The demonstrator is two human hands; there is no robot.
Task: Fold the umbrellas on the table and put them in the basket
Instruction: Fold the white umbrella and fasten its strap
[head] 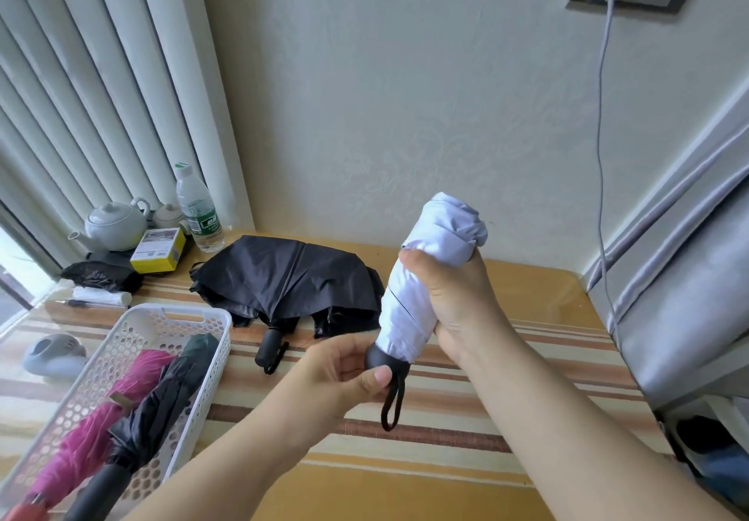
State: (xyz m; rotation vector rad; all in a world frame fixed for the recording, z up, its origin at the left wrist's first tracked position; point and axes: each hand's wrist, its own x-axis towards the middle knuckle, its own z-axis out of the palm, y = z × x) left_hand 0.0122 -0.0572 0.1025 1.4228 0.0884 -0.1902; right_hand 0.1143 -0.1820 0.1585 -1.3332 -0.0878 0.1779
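I hold a folded white umbrella (409, 309) upright and tilted above the table. My right hand (454, 301) grips its rolled canopy around the middle. My left hand (344, 370) pinches its black handle (383, 358), from which a black wrist loop hangs. A black umbrella (283, 281) lies loosely collapsed on the table behind, handle toward me. The white perforated basket (133, 318) at the left holds a magenta umbrella (97, 427) and a dark folded umbrella (162, 407).
The striped table (425, 431) meets the wall at the back. At the back left stand a teapot (113, 224), a water bottle (198, 212) and a yellow box (158, 251). A grey round object (52, 356) lies left of the basket. A charger cable (604, 155) hangs at the right.
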